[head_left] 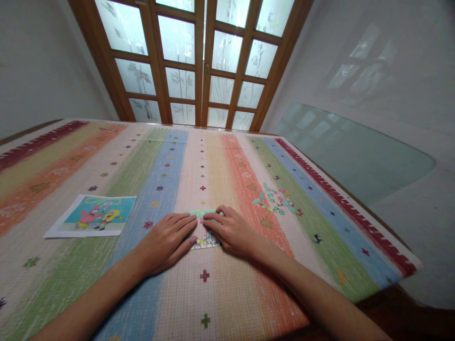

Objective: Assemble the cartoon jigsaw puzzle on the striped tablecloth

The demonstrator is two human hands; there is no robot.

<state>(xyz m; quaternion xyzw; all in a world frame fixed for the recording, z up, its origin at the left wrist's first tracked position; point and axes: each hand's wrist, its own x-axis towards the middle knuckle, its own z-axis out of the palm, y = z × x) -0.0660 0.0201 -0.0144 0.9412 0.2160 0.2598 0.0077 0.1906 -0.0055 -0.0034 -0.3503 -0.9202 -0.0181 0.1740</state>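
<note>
A partly assembled jigsaw puzzle (204, 246) lies flat on the table in front of me, with a pale gap in its middle and colourful pieces around the edges. My left hand (174, 237) rests along its left side, fingers stretched out and fingertips on the border. Over the upper right part, my right hand (231, 229) has its fingers bent and pressed together at a small pinkish puzzle piece (201, 220) by the gap. Both hands cover parts of the puzzle.
Loose puzzle pieces (275, 199) lie scattered to the right. At the left is a printed reference picture (95, 215) of cartoon characters. A striped tablecloth (204, 298) covers the table. Wooden doors with glass panes (177, 42) stand beyond the far edge.
</note>
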